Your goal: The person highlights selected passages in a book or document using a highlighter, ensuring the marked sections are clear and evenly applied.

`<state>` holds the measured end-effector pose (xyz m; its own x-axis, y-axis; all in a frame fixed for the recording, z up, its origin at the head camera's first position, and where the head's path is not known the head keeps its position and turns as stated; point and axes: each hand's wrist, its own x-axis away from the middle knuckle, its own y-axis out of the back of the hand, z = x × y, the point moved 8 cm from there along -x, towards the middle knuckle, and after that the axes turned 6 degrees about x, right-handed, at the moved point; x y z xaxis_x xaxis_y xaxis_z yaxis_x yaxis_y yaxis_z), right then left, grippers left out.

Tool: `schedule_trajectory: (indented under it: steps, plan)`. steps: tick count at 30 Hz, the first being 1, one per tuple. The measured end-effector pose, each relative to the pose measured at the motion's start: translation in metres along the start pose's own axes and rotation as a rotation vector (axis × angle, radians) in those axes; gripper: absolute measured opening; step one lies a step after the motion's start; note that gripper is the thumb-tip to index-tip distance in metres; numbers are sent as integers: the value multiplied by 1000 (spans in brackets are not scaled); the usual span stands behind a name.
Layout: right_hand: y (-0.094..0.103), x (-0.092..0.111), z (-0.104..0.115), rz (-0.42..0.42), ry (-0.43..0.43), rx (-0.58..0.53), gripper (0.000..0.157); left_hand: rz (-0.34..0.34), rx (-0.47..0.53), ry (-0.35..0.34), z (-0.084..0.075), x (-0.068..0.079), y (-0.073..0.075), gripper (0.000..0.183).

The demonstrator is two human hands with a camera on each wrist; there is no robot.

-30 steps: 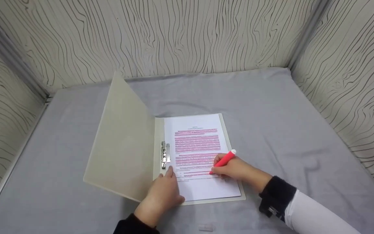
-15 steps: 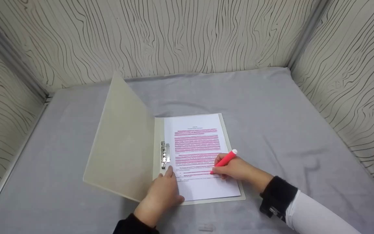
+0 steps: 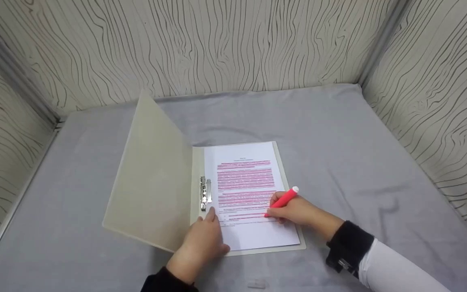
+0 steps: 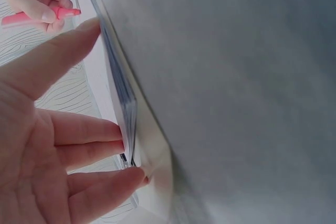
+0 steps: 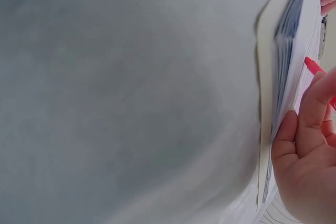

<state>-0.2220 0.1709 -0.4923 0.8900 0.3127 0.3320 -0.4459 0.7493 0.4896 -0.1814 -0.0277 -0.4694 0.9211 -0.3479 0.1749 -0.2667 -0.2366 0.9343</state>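
In the head view a pinkish-red highlighter (image 3: 286,198) with a white end is pinched in my right hand (image 3: 292,210), its tip down on a printed page (image 3: 258,237). Pink strokes cover much of the text above the tip. The page tops a paper stack inside an open cream folder (image 3: 152,178), whose left cover stands raised. My left hand (image 3: 203,239) rests on the lower left of the page and folder, fingers extended, thumb at the bottom edge. The left wrist view shows those fingertips (image 4: 113,132) against the stack's edge.
A metal clip (image 3: 204,194) is fixed along the folder's spine. Near the front lies a small translucent piece (image 3: 256,284) on the grey cloth (image 3: 359,154). Patterned panels (image 3: 217,44) enclose the table at the back and sides.
My right hand and the highlighter have slid slightly to the right along a line of text. The left hand stays in place on the page.
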Motion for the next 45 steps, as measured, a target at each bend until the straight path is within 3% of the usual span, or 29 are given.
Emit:
schedule_trajectory:
  steps: [10,21,45]
  plan:
    - [2,0,-2,-12,15,-4,18,23,-22,4,-1,0,-1,82]
    - [4,2,-1,-8,27,-22,19,2,-31,-14,-2,1,1,80]
    - [9,4,-7,-13,-23,35,17,11,-12,-2,-2,0,0,81]
